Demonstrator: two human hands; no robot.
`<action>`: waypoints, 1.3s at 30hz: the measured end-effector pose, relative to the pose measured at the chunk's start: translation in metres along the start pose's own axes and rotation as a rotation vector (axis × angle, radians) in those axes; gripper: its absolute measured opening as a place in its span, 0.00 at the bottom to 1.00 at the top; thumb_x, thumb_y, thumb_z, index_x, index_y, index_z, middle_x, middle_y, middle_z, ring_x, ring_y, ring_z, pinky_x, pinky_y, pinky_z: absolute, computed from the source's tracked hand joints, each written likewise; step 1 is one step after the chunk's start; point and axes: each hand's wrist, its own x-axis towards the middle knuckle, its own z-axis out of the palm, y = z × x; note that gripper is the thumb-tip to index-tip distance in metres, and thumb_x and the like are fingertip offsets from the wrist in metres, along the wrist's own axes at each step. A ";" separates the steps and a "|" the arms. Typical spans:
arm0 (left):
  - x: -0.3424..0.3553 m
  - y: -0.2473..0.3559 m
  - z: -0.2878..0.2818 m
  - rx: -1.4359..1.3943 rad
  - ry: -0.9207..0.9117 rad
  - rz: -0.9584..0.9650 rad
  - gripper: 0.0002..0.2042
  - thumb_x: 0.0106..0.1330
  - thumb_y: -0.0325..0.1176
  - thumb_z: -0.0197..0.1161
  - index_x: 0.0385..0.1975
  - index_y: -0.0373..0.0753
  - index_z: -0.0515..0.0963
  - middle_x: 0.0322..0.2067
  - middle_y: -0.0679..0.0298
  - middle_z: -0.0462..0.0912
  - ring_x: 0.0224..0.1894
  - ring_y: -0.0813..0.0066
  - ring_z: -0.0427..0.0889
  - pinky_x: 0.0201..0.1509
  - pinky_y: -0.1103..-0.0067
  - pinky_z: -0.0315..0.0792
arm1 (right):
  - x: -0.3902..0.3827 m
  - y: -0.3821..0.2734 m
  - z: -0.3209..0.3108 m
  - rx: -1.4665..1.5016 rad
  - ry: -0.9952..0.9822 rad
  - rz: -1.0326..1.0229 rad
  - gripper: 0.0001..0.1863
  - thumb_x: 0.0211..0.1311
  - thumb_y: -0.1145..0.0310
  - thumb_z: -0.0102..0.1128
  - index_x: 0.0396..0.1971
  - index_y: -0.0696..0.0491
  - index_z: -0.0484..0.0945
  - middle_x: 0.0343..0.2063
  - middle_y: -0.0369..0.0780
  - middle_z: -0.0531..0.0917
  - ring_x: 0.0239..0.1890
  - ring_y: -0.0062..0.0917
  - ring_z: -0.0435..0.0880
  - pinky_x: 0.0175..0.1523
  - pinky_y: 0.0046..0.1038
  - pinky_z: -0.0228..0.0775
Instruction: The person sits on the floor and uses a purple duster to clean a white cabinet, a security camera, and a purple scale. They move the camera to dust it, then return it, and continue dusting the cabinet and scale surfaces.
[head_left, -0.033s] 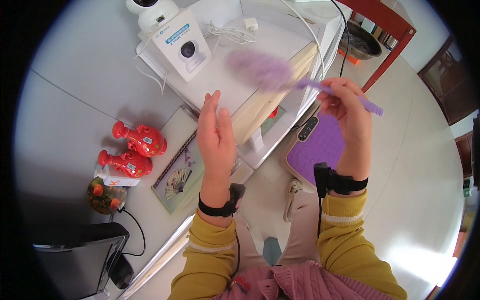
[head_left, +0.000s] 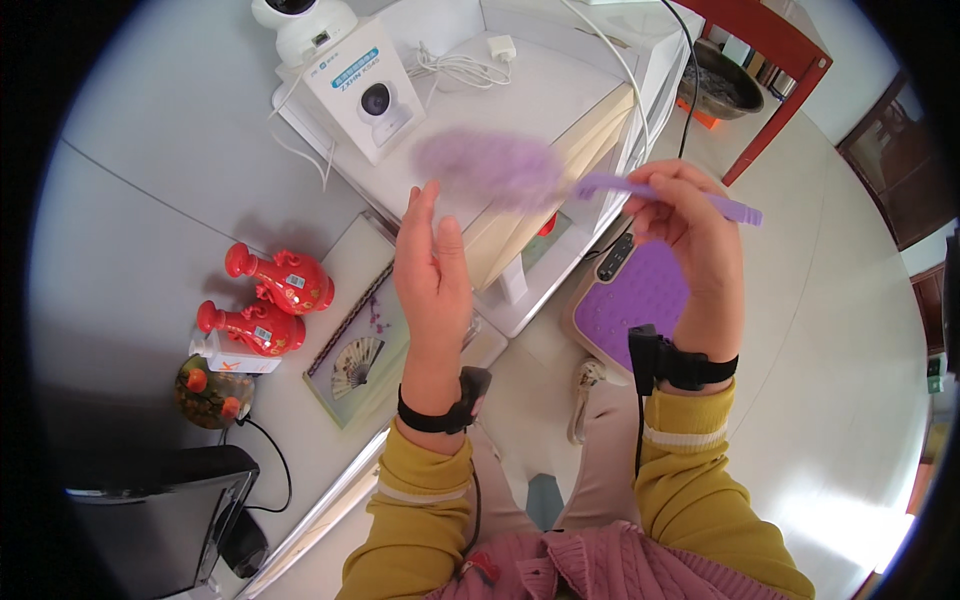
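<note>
My right hand is closed round the handle of a purple duster. The duster's fluffy head, smeared by motion, hangs over the front part of the white cabinet top, pointing left; I cannot tell whether it touches the surface. My left hand is raised in front of the cabinet with its fingers stretched out and nothing in it. Just beyond its fingertips is the left end of the duster head. A white box with a camera picture stands on the cabinet behind that hand.
A white camera and a coiled white cable are at the back. Two red vases, a fan-decorated album and a black monitor stand left. A purple footplate machine lies on the floor near a red chair.
The duster head has swung left and slightly nearer to me, toward my left fingertips. My right hand has shifted slightly; my left hand has stayed in place.
</note>
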 end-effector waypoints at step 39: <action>0.000 -0.018 -0.028 0.035 0.062 -0.204 0.26 0.77 0.43 0.51 0.66 0.31 0.65 0.70 0.42 0.58 0.71 0.49 0.60 0.71 0.67 0.58 | -0.012 -0.001 0.038 -0.147 0.032 -0.120 0.11 0.63 0.66 0.57 0.38 0.58 0.82 0.28 0.37 0.82 0.27 0.17 0.79 0.31 0.18 0.71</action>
